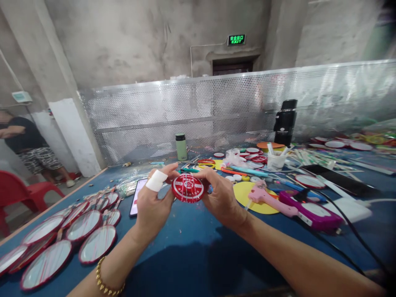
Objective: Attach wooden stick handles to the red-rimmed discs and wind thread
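Between both hands, above the middle of the blue table (173, 255), is a round red disc (187, 188) with a white printed pattern. My left hand (156, 198) pinches its left edge; a white wrap covers part of one finger. My right hand (221, 198) grips the opposite edge with thumb and fingers. The disc's face is tilted toward me, and its underside is hidden. Left of my left hand lies a phone (135, 202) with its screen lit. A yellow round sheet (241, 196) and a pink glue gun (272, 200) lie right of my right hand.
Several red-rimmed round pieces (46, 264) overlap at the left. A green bottle (181, 147) and a black thermos (285, 123) stand at the back before a perforated metal screen (154, 119). A purple device (312, 210) and cables lie right. A person (31, 140) stands far left.
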`<state>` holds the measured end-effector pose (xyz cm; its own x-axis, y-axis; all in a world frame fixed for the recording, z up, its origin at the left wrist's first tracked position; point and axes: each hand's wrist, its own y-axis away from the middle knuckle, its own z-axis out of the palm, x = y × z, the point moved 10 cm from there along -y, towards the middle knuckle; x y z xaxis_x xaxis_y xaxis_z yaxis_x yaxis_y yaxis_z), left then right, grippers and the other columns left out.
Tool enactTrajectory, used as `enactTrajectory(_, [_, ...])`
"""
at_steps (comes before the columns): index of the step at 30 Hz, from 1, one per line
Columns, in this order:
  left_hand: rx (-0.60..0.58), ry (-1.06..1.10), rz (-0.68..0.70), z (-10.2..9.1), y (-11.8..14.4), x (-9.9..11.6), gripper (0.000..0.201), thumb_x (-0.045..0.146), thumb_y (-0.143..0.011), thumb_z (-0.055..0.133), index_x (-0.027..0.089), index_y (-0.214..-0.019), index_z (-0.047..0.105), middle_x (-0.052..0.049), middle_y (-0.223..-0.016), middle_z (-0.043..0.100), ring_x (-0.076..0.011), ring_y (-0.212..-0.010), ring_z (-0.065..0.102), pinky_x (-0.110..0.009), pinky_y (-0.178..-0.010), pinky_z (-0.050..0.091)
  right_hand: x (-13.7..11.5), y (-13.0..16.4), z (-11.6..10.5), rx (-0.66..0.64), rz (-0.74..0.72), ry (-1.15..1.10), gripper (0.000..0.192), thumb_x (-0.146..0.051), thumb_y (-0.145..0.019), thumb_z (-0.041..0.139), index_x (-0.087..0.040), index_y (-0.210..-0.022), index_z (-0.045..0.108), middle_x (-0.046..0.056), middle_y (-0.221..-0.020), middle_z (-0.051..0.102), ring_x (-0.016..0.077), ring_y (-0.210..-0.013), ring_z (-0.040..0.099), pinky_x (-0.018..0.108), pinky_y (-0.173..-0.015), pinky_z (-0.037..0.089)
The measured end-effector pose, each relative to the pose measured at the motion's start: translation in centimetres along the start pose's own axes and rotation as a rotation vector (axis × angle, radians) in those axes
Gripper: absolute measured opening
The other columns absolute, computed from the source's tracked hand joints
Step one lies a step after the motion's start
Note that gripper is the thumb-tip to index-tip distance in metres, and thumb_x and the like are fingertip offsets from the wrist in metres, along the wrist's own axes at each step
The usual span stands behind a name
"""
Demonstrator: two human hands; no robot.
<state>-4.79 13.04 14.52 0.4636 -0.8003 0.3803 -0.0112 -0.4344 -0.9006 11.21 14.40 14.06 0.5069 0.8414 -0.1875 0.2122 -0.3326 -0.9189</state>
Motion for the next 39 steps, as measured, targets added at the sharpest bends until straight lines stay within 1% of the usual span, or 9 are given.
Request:
enactTrajectory(5, [0.002, -0.021, 0.044, -0.2, 0.1, 0.5, 0.039, 0.012, -0.088, 0.065, 0.029, -0.123, 0.062, 0.001, -0.099, 0.075, -0.0141, -0.087, 0.07, -0.03, -0.086, 0.055, -0.3, 0.1, 0.1, 0.0, -0.023, 0.01, 0.01, -0.016, -0.086, 0.057, -0.021, -0.095, 0.057, 0.0, -0.08, 0.065, 0.0125, -0.064, 0.059, 0.024, -0.06, 0.045])
enactTrajectory(10, [0.029, -0.189, 0.153, -0.6, 0.1, 1.9, 0.036, 0.01, -0.088, 0.062, 0.025, -0.12, 0.063, 0.001, -0.099, 0.077, -0.015, -0.091, 0.072, -0.029, -0.088, 0.055, -0.5, 0.0, 0.3, -0.025, -0.037, 0.019, 0.015, -0.015, -0.086, 0.055, -0.021, -0.099, 0.056, 0.001, -0.083, 0.065, 0.0129, -0.066, 0.059, 0.025, -0.061, 0.046])
enactTrajectory(14, [0.068, -0.331, 0.173, -1.4, -0.2, 2.0, 0.037, 0.01, -0.087, 0.062, 0.024, -0.121, 0.063, 0.0, -0.098, 0.078, -0.0144, -0.085, 0.072, -0.026, -0.082, 0.056, -1.2, -0.4, 0.1, -0.058, -0.021, -0.034, 0.029, -0.011, -0.084, 0.053, -0.021, -0.112, 0.054, 0.001, -0.087, 0.065, 0.0111, -0.062, 0.057, 0.026, -0.062, 0.048])
enactTrajectory(17, [0.116, -0.419, 0.207, -2.0, -0.4, 1.9, 0.036, 0.01, -0.088, 0.062, 0.024, -0.122, 0.062, 0.0, -0.097, 0.078, -0.0144, -0.084, 0.073, -0.024, -0.078, 0.055, -1.8, -1.0, -1.0, -0.013, -0.006, -0.072, 0.038, -0.007, -0.083, 0.051, -0.021, -0.118, 0.052, 0.003, -0.096, 0.062, 0.0118, -0.067, 0.057, 0.028, -0.064, 0.05])
enactTrajectory(21, [0.12, -0.462, 0.285, -2.1, -0.5, 1.8, 0.04, 0.009, -0.089, 0.061, 0.023, -0.126, 0.06, -0.002, -0.097, 0.078, -0.0151, -0.087, 0.073, -0.024, -0.08, 0.054, -2.9, -1.5, -2.3, 0.025, -0.053, -0.141, 0.029, -0.009, -0.086, 0.053, -0.022, -0.112, 0.056, 0.005, -0.105, 0.056, 0.0126, -0.074, 0.054, 0.028, -0.063, 0.051])
enactTrajectory(26, [0.085, -0.47, 0.304, -1.7, -0.4, 1.4, 0.043, 0.01, -0.088, 0.062, 0.023, -0.129, 0.06, -0.004, -0.098, 0.077, -0.0159, -0.088, 0.073, -0.024, -0.08, 0.054, -3.7, -1.4, -1.4, -0.056, -0.117, -0.228, 0.024, -0.015, -0.091, 0.058, -0.022, -0.113, 0.057, 0.005, -0.106, 0.056, 0.0112, -0.074, 0.054, 0.026, -0.061, 0.054])
enactTrajectory(31, [0.068, -0.501, 0.357, -1.1, -0.2, 1.9, 0.042, 0.01, -0.089, 0.061, 0.022, -0.13, 0.059, -0.005, -0.098, 0.077, -0.0163, -0.085, 0.072, -0.025, -0.078, 0.055, -3.6, -1.2, -1.2, -0.044, -0.111, -0.227, 0.021, -0.014, -0.091, 0.059, -0.02, -0.111, 0.058, 0.004, -0.105, 0.057, 0.0099, -0.072, 0.052, 0.025, -0.063, 0.054])
enactTrajectory(35, [0.048, -0.52, 0.44, -0.5, 0.1, 2.4, 0.047, 0.006, -0.089, 0.059, 0.021, -0.133, 0.056, -0.007, -0.104, 0.076, -0.0166, -0.092, 0.072, -0.026, -0.085, 0.055, -3.9, -1.2, -1.2, -0.031, -0.111, -0.233, 0.023, -0.014, -0.089, 0.061, -0.02, -0.111, 0.057, 0.004, -0.102, 0.058, 0.0106, -0.073, 0.054, 0.026, -0.063, 0.054])
enactTrajectory(39, [0.049, -0.509, 0.444, -0.5, 0.3, 2.4, 0.046, 0.008, -0.09, 0.059, 0.023, -0.133, 0.058, -0.006, -0.101, 0.077, -0.0171, -0.091, 0.072, -0.027, -0.084, 0.055, -4.0, -1.2, -1.2, 0.002, -0.113, -0.219, 0.019, -0.014, -0.088, 0.06, -0.021, -0.105, 0.057, 0.002, -0.095, 0.058, 0.0111, -0.071, 0.054, 0.027, -0.062, 0.053])
